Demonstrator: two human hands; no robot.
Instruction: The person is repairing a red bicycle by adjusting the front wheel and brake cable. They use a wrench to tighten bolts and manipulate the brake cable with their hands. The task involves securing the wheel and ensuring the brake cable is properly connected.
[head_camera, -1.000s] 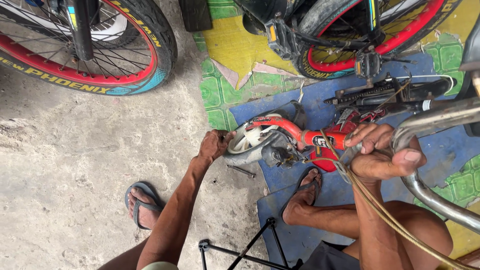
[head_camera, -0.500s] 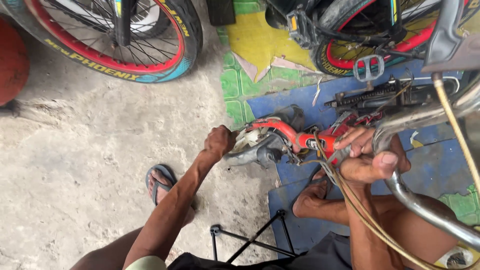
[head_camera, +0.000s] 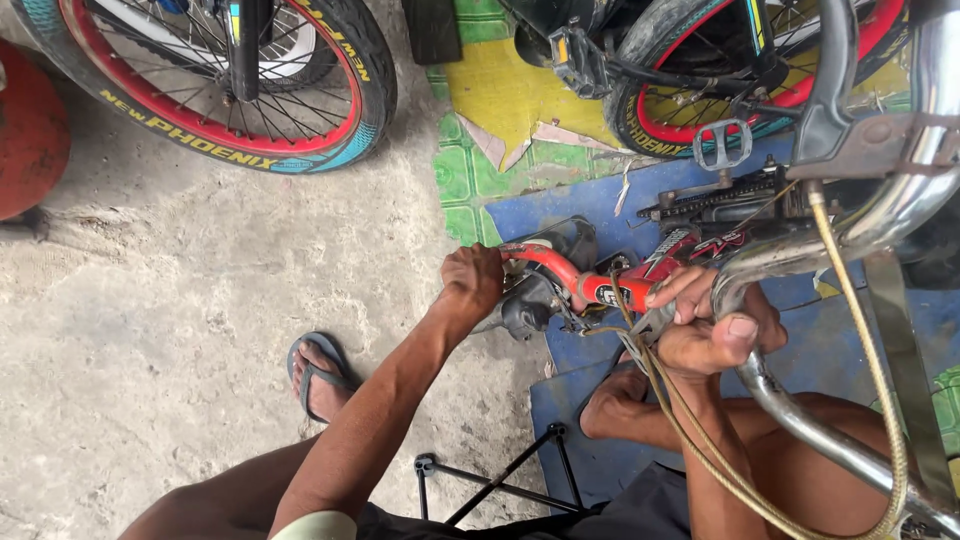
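Frame, red, lies low over the blue mat, between my two hands and just in front of my feet. My left hand is clenched over the frame's left end, knuckles up, beside a dark metal part fixed under the tube. My right hand grips the frame's right portion, fingers curled round it and thumb pressed down on top; I cannot tell exactly which piece the fingertips pinch. Cable, tan, runs from under that hand down along my right forearm and loops up past the chrome handlebar, which crosses close before the camera. My left foot wears a sandal on bare concrete; the right foot rests on the mat. A black stand sits near my knees. Beyond the frame I see a pedal and two red-rimmed wheels.
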